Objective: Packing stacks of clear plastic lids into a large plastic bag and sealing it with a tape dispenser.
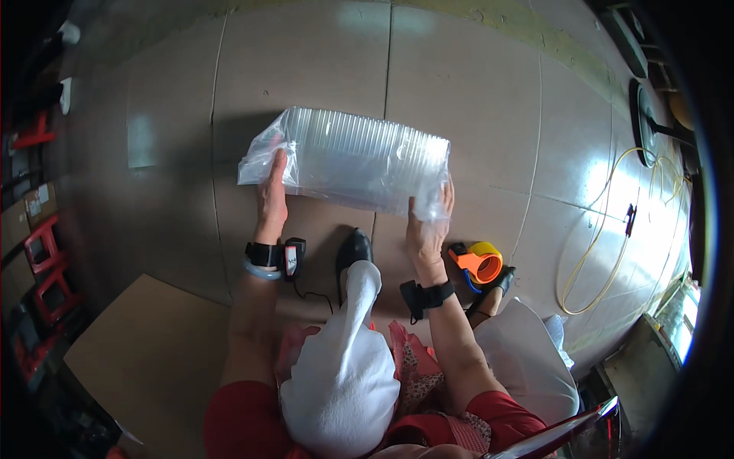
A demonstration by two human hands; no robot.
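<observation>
A long stack of clear, ribbed plastic containers (359, 157) lies sideways in a transparent plastic bag, held up in front of me above the tiled floor. My left hand (272, 200) is closed on the left end, where the loose, crumpled part of the bag sticks out; its thumb points up along the near side. My right hand (428, 229) grips the right end, thumb on the near side and the other fingers around the end, partly hidden by the plastic. Both wrists wear black straps.
An orange tape dispenser (482, 265) with a yellow roll sits right of my right wrist. A cardboard sheet (149, 352) lies at lower left, red plastic stools (46, 268) beyond it. At right, a yellow cable (600, 260) loops across the floor near a round black stand base (644, 122).
</observation>
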